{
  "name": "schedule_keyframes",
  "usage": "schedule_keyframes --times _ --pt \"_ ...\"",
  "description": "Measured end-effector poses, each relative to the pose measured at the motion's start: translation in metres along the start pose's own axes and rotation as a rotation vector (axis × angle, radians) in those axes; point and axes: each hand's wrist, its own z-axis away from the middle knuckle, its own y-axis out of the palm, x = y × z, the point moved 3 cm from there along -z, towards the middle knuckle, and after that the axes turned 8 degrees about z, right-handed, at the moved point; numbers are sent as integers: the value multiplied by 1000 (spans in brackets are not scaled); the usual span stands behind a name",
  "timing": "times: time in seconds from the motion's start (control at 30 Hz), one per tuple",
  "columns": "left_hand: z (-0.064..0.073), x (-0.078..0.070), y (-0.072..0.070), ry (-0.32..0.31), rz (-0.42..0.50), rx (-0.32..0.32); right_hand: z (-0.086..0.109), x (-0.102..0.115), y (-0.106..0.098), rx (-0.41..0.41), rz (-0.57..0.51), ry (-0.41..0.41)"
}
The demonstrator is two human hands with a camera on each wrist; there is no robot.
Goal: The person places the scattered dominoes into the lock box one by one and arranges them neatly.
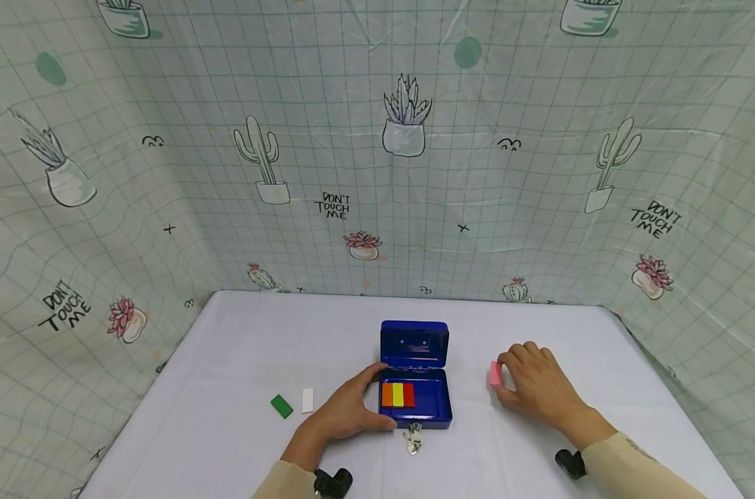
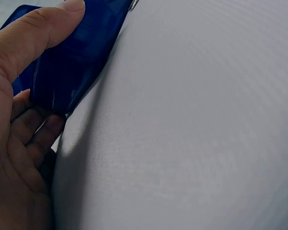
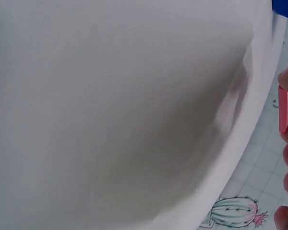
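Right hand (image 1: 533,381) pinches the pink block (image 1: 495,373) between thumb and fingers, right of the open blue box (image 1: 436,424). Left hand (image 1: 346,412) grips the box's left side. Right-wrist view cuts off most of that hand; left-wrist view crops the box (blocks inside (image 1: 398,395) out of sight there). Small keys (image 1: 413,440) in front, detail unclear. White tablecloth (image 1: 228,360), cactus-print grid curtain (image 1: 452,173) behind and both sides.
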Motion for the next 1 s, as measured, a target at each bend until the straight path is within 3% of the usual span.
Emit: schedule_keyframes --times 0.7,1.0 --pt "1 0 1 -12 -10 -14 -32 50 -10 -43 -16 -85" --pt "0 0 2 -8 1 -13 -42 69 -9 45 -28 -93"
